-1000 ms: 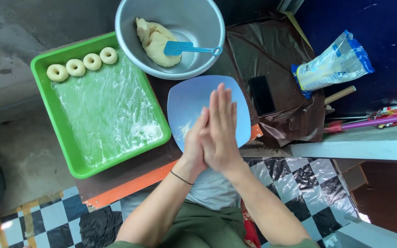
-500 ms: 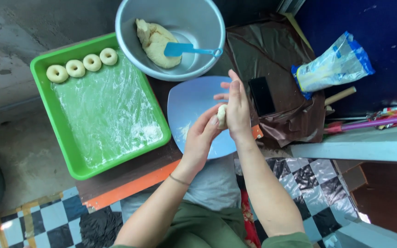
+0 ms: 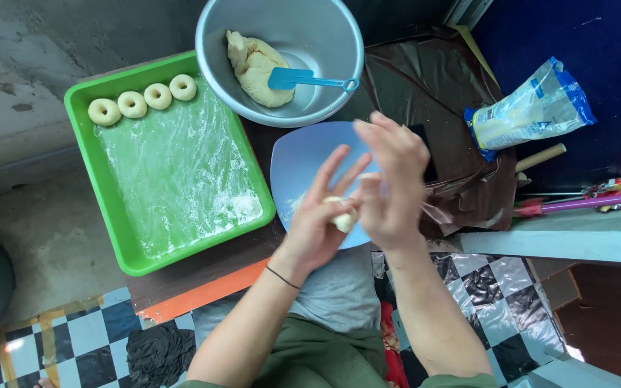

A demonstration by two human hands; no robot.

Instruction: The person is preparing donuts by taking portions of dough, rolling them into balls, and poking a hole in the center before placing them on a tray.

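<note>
A: Dough (image 3: 342, 214) sits where?
B: Over the blue plate (image 3: 303, 162), pressed between both hands: left hand (image 3: 319, 219) cupped under, right hand (image 3: 391, 183) curled over it. Its axis is hidden.
A: Room nearby?
B: Tray (image 3: 116, 230) left of plate, mostly bare.

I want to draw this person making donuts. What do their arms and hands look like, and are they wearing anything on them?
Both arms are bare right down to the hands, with no sleeves showing and no gloves. The left hand has a thin dark band around its wrist, like a hair tie or string bracelet. The right hand has nothing on its wrist, and I can't make out any rings.
</note>
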